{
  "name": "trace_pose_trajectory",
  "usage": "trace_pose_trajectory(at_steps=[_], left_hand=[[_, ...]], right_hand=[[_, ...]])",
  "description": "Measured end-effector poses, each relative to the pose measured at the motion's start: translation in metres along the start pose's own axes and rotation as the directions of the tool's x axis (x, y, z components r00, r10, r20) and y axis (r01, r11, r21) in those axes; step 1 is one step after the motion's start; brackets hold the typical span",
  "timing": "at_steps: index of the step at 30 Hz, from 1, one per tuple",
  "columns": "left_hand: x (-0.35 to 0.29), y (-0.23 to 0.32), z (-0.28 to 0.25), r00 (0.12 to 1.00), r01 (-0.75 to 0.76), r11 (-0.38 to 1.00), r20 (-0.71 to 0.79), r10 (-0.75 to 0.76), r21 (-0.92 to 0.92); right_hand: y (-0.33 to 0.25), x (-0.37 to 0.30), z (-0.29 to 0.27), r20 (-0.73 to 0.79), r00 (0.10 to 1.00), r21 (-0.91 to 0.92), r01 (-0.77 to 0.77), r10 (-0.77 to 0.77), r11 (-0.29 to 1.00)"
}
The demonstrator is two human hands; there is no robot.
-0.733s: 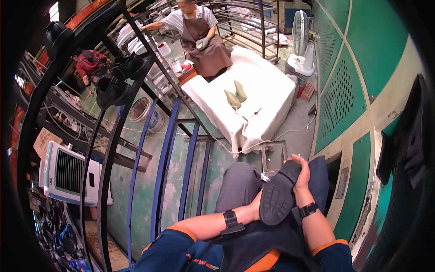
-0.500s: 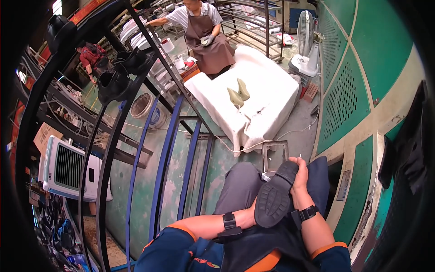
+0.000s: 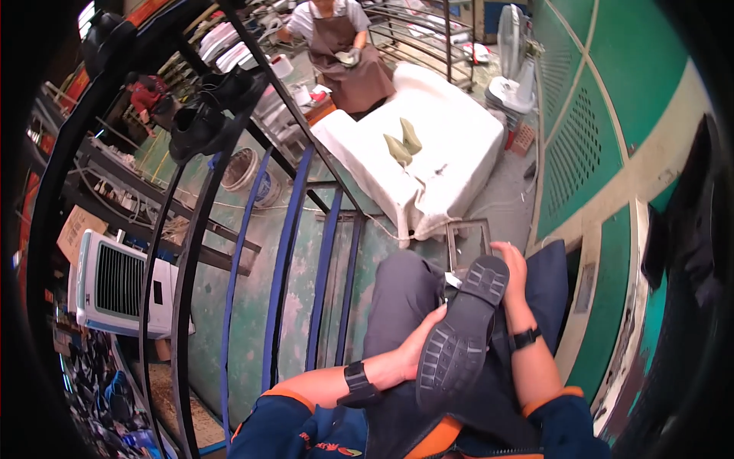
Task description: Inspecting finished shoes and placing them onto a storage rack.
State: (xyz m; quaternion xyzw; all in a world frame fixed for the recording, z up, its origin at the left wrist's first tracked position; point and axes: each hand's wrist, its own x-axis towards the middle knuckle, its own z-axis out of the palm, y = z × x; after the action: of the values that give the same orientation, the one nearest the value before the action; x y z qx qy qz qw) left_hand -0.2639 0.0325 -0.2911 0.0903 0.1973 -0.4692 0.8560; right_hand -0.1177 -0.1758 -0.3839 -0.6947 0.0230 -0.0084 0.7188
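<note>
Shoe [image 3: 465, 321] shifted, left hand [image 3: 414, 348] and right hand [image 3: 515, 277] holding, shirt lettering [image 3: 330, 447]

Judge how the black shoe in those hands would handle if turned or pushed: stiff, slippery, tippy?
The black shoe is probably stiff along its sole, which looks unbent between the left hand and right hand. Its ridged tread should resist slipping. Set sole-down, it would likely stand steadily, given the broad sole and blocky heel.
</note>
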Motion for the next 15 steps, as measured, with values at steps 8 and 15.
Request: trace_pose_trajectory(at_steps=[8, 15], left_hand=[[-0.011, 0.007, 0.017, 0.981, -0.124, 0.991, 0.154, 0.114, 0.056], [-0.065, 0.053, 0.037, 0.69, -0.703, 0.681, 0.427, 0.585, 0.202]], right_hand=[[0.01, -0.009, -0.044, 0.37, 0.754, 0.194, -0.635, 0.543, 0.748], [-0.061, -0.056, 0.007, 0.787, 0.596, 0.588, -0.647, -0.159, 0.485]])
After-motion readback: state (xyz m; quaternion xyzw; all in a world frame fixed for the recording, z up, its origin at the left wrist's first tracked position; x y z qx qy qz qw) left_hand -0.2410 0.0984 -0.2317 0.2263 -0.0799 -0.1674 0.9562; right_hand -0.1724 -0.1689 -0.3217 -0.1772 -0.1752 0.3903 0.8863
